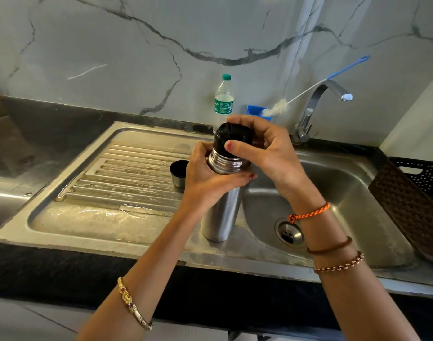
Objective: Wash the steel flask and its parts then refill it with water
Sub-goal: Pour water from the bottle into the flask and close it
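Steel flask [221, 215]: we see it standing upright on the ledge between the wet draining board and the sink basin, its base on the steel
Left hand [208, 178]: our left hand is wrapped around the flask's upper body, just under the ridged neck; fingers curled round it
Right hand [264, 146]: our right hand grips the black stopper [231, 140] at the flask's mouth from above; thumb at the front, fingers curled over the far side
Cup lid [179, 173]: a small steel cup with a dark inside stands on the draining board [107, 183], just left of the flask and partly hidden by the left hand
Sink basin [333, 193]: on the right, drain showing
Tap [316, 107]: behind the basin, its spout turned right
Bottle brush [308, 91]: blue handle, white bristles, leaning in a blue holder by the wall
Plastic water bottle [224, 99]: green cap, standing behind the flask
Brown basket [412, 193]: at the far right edge
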